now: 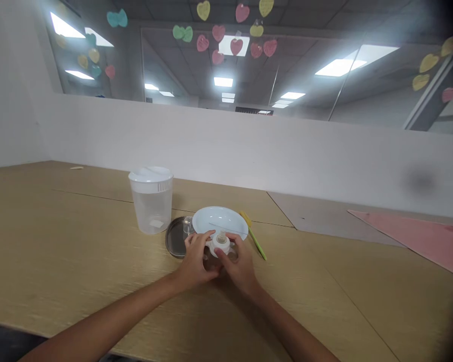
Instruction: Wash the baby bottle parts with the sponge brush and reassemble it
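Both my hands are around a baby bottle [221, 244] with a white collar and a translucent teat on top. My left hand [196, 256] curls round its left side, and the fingers of my right hand [241, 261] grip the collar from the right. The bottle's lower body is mostly hidden between my palms. Just behind it lies a white oval bowl [219, 215]. A dark metal tray [174, 241] with a small clear cup [187, 224] on it is beside my left hand. To the right of the bowl rests a brush with a yellow head and green handle [257, 243].
A translucent bucket with a white lid [153, 201] stands behind and left of the tray. A pink sheet [423, 234] and a grey sheet [320, 221] lie along the right back of the wooden table [79, 251]. A white wall with windows [226, 143] rises behind.
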The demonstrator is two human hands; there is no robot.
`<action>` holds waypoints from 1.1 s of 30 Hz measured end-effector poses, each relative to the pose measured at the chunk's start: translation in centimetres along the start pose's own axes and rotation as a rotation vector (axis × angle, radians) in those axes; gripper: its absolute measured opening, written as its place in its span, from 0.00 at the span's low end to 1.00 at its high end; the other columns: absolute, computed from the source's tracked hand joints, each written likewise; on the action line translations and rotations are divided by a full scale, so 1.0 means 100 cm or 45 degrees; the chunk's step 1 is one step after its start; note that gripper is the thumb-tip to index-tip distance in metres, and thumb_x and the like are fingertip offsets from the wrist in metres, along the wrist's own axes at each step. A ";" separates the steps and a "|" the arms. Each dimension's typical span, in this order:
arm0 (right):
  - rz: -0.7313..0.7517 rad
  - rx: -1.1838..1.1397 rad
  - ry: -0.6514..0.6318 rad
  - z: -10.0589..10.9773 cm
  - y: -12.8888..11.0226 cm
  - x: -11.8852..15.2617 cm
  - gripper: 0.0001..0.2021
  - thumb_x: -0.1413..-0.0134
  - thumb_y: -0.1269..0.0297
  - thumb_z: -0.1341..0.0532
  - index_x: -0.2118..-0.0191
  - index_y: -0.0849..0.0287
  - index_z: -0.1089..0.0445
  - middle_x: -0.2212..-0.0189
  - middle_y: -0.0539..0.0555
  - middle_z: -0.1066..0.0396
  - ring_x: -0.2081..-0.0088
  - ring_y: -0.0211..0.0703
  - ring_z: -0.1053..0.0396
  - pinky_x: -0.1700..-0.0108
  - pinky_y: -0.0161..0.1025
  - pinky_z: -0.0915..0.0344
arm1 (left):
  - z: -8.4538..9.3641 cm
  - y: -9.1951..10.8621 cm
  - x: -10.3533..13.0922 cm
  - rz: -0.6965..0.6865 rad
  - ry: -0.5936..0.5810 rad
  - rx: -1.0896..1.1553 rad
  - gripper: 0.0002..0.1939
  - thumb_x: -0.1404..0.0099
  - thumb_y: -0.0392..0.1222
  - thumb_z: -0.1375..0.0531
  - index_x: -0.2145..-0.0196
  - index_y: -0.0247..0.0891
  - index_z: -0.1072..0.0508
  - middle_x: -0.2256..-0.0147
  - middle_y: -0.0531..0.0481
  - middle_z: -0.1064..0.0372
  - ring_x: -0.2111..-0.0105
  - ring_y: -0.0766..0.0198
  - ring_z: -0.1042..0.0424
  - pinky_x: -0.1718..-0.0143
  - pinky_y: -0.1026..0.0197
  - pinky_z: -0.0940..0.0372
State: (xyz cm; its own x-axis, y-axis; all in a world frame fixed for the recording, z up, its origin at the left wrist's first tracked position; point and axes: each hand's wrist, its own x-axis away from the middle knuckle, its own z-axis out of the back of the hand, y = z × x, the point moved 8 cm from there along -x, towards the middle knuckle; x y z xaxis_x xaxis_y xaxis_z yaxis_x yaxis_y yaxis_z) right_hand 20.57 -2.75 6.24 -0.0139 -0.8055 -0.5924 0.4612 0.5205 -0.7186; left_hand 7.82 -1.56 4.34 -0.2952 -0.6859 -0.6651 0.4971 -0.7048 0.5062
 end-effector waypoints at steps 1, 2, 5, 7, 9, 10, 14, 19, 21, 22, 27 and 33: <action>-0.010 0.034 0.019 0.000 0.000 0.000 0.18 0.52 0.55 0.38 0.56 0.57 0.35 0.60 0.56 0.29 0.58 0.48 0.32 0.56 0.46 0.35 | 0.000 0.001 0.000 0.009 -0.002 0.000 0.38 0.55 0.38 0.38 0.46 0.40 0.46 0.55 0.45 0.37 0.53 0.52 0.38 0.47 0.46 0.54; -0.018 0.064 0.042 0.001 0.000 0.000 0.18 0.53 0.55 0.38 0.57 0.58 0.35 0.61 0.56 0.30 0.59 0.48 0.32 0.56 0.46 0.35 | 0.000 0.002 0.000 0.025 -0.005 0.003 0.38 0.55 0.38 0.38 0.46 0.40 0.46 0.55 0.45 0.36 0.54 0.52 0.38 0.47 0.46 0.54; -0.046 0.125 0.123 0.003 0.000 -0.001 0.19 0.56 0.55 0.36 0.59 0.58 0.36 0.62 0.56 0.31 0.60 0.47 0.33 0.58 0.46 0.36 | -0.001 0.002 0.000 0.098 -0.017 0.025 0.38 0.55 0.37 0.39 0.46 0.40 0.46 0.55 0.45 0.36 0.54 0.53 0.38 0.48 0.46 0.53; -0.055 0.143 0.152 0.003 0.000 -0.001 0.19 0.57 0.55 0.36 0.60 0.59 0.36 0.62 0.56 0.31 0.61 0.47 0.33 0.59 0.45 0.36 | -0.002 0.002 0.001 0.131 -0.030 0.043 0.38 0.55 0.36 0.39 0.45 0.40 0.46 0.54 0.44 0.37 0.54 0.52 0.38 0.48 0.47 0.52; -0.029 0.167 0.149 0.003 -0.002 -0.001 0.19 0.56 0.54 0.36 0.60 0.58 0.36 0.63 0.55 0.31 0.62 0.46 0.34 0.60 0.44 0.36 | -0.003 0.000 0.002 0.136 -0.033 0.044 0.38 0.54 0.37 0.39 0.45 0.40 0.46 0.53 0.43 0.38 0.52 0.51 0.39 0.48 0.47 0.52; -0.002 0.187 0.145 0.003 -0.003 -0.001 0.19 0.56 0.54 0.37 0.60 0.58 0.36 0.63 0.55 0.31 0.62 0.46 0.34 0.61 0.44 0.36 | -0.003 -0.001 0.002 0.127 -0.033 0.034 0.38 0.53 0.38 0.38 0.45 0.40 0.47 0.53 0.43 0.38 0.52 0.51 0.39 0.48 0.47 0.52; 0.097 0.266 0.134 0.005 -0.008 0.001 0.19 0.53 0.52 0.38 0.57 0.58 0.35 0.62 0.55 0.31 0.61 0.47 0.34 0.59 0.45 0.37 | 0.000 -0.003 -0.002 -0.102 -0.110 -0.033 0.44 0.52 0.49 0.36 0.42 0.39 0.51 0.52 0.41 0.37 0.50 0.48 0.41 0.45 0.45 0.56; 0.162 0.277 0.117 0.004 -0.007 0.006 0.19 0.48 0.52 0.41 0.53 0.57 0.36 0.60 0.56 0.31 0.58 0.49 0.35 0.55 0.47 0.38 | 0.029 -0.032 -0.014 -0.144 0.044 -0.144 0.30 0.37 0.52 0.48 0.41 0.38 0.49 0.47 0.41 0.40 0.47 0.52 0.43 0.45 0.49 0.51; 0.190 0.272 0.106 0.003 -0.006 0.007 0.19 0.47 0.53 0.42 0.52 0.56 0.37 0.59 0.57 0.31 0.57 0.49 0.34 0.55 0.47 0.37 | 0.039 -0.053 -0.019 -0.005 0.116 -0.240 0.24 0.33 0.50 0.53 0.43 0.38 0.44 0.48 0.42 0.39 0.47 0.54 0.42 0.46 0.49 0.50; 0.199 0.267 0.098 0.002 -0.006 0.008 0.19 0.47 0.54 0.42 0.52 0.56 0.37 0.58 0.57 0.31 0.57 0.49 0.34 0.54 0.48 0.37 | 0.041 -0.063 -0.021 0.054 0.122 -0.286 0.23 0.33 0.50 0.53 0.44 0.38 0.42 0.48 0.43 0.38 0.47 0.54 0.42 0.46 0.49 0.49; 0.197 0.253 0.073 -0.001 -0.003 0.009 0.19 0.45 0.54 0.44 0.50 0.57 0.38 0.57 0.58 0.32 0.56 0.51 0.34 0.54 0.50 0.36 | 0.040 -0.094 -0.027 0.153 0.001 -0.280 0.18 0.32 0.46 0.55 0.53 0.39 0.32 0.54 0.45 0.32 0.52 0.57 0.36 0.50 0.52 0.42; 0.223 0.270 0.056 -0.003 -0.004 0.009 0.19 0.45 0.54 0.44 0.50 0.57 0.38 0.57 0.58 0.31 0.55 0.52 0.34 0.53 0.52 0.36 | 0.042 -0.101 -0.025 0.218 0.020 -0.406 0.15 0.38 0.47 0.45 0.58 0.36 0.32 0.61 0.45 0.33 0.58 0.55 0.34 0.55 0.52 0.38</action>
State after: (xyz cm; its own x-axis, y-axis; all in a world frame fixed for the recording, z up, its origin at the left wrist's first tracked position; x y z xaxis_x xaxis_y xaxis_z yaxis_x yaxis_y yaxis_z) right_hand 20.11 -3.55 5.87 0.0465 -0.6929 -0.7195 0.6354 0.5763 -0.5139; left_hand 0.08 6.54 3.18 -0.1743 -0.7845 -0.5951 0.7684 -0.4863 0.4160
